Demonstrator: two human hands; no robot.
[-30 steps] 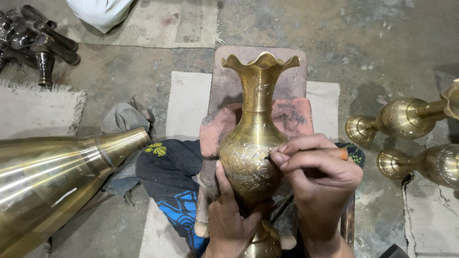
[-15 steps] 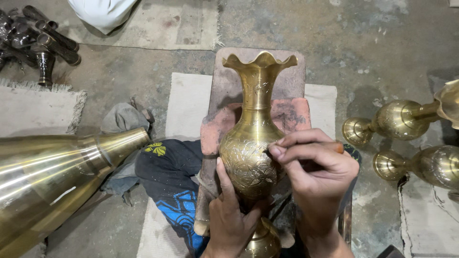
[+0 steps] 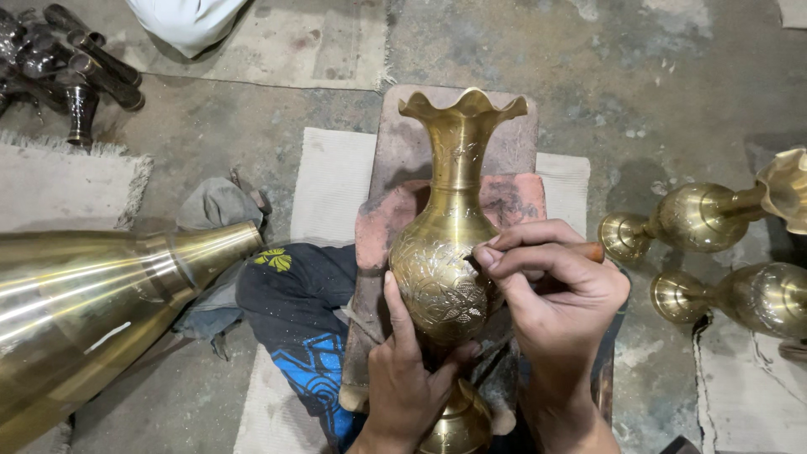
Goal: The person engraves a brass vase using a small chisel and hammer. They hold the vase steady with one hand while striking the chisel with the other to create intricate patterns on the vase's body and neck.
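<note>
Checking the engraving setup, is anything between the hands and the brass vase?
Nothing visible. The left hand grips the lower belly of the brass vase directly, and the right hand rests its fingertips on the engraved side, holding a wooden-handled tool.

Both hands (image 3: 403, 378) (image 3: 551, 290) and wrists bare, no rings or watch visible, sleeves apparently out of frame below.
</note>
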